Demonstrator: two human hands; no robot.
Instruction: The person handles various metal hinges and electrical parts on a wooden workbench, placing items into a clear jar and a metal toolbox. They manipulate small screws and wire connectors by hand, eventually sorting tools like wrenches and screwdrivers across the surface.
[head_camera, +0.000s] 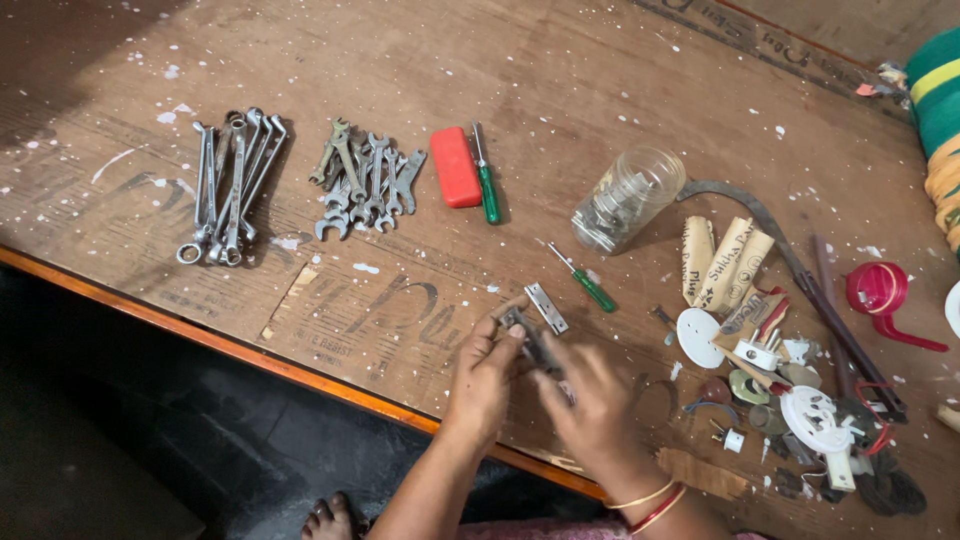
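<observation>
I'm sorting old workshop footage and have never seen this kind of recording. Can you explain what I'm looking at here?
This is a single view from a camera worn on a person's head, looking down at their own two bare hands over a paint-spattered wooden table. The left hand and right hand together hold a small metal hinge; a second hinge lies just beyond. Further back lie long ring spanners, a pile of open-end spanners, a red block, two green-handled screwdrivers and a tipped clear jar. To the right sit sandpaper rolls and mixed electrical fittings.
</observation>
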